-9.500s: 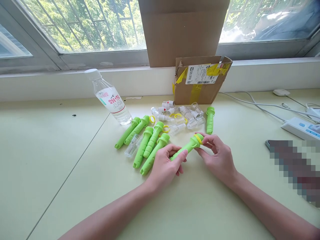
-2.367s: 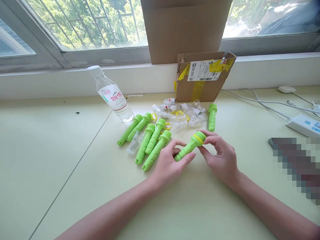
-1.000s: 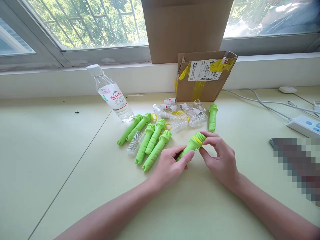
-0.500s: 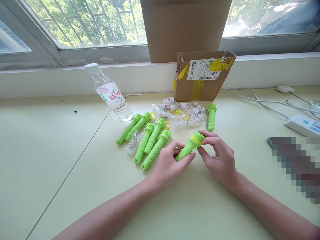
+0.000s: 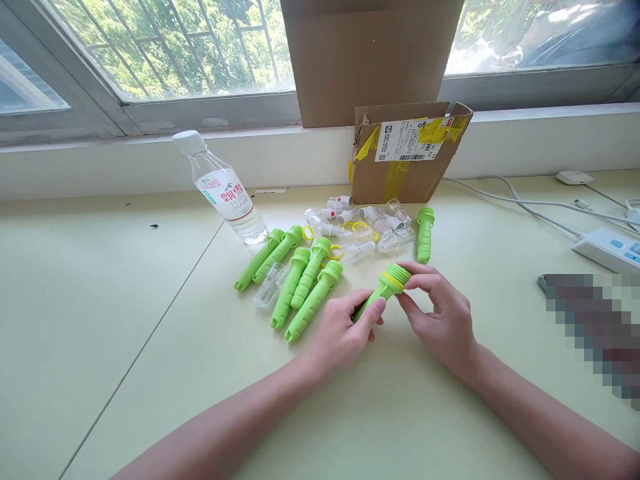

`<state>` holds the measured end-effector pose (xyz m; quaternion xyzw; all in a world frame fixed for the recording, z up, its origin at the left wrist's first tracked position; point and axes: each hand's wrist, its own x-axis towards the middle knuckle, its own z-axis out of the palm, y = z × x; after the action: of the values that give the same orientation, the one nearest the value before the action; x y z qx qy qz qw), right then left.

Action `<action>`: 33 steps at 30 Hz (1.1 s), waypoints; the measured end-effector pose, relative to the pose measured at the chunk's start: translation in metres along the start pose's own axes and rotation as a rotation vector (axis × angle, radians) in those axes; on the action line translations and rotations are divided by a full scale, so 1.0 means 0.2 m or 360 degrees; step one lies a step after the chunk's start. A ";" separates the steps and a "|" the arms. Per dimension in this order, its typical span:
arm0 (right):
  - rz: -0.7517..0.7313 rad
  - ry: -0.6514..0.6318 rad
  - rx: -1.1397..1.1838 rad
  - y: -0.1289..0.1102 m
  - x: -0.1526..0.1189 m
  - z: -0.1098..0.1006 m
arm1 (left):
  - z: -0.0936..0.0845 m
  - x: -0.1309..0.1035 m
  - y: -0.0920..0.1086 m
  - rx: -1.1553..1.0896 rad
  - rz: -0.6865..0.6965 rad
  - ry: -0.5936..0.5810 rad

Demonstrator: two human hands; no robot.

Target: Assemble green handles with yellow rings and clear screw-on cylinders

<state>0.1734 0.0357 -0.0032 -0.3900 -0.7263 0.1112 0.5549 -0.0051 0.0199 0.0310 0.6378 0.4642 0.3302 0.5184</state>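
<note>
My left hand (image 5: 347, 323) is closed around the lower part of a green flashlight body (image 5: 388, 283). It is tilted, its wide threaded end up and to the right. A yellow ring (image 5: 393, 280) sits around it just below the threads. My right hand (image 5: 440, 313) pinches the threaded end from the right, fingertips at the ring. Several more green flashlight bodies (image 5: 314, 301) lie left of my hands, with a clear ribbed cap (image 5: 271, 285) among them. Another green flashlight body (image 5: 425, 235) lies beyond my right hand.
Behind are clear caps (image 5: 396, 239), white-based inserts (image 5: 344, 216) and loose yellow rings (image 5: 308, 233). A water bottle (image 5: 227, 193) and an open cardboard box (image 5: 410, 170) stand farther back. On the right are a power strip (image 5: 607, 248), cables and a pixelated object (image 5: 590, 327).
My left thumb and fingers have shifted their hold on the flashlight body, the thumb now lying higher along it. My right hand stays at the threaded end. The view has moved slightly.
</note>
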 end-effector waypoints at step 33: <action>-0.0085 -0.0011 -0.0069 -0.02 0.00 0.00 | 0.01 0.01 0.00 -0.0080 -0.0094 0.0092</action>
<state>0.1713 0.0333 -0.0008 -0.3820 -0.7407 0.0819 0.5465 -0.0030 0.0222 0.0297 0.6008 0.4893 0.3445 0.5301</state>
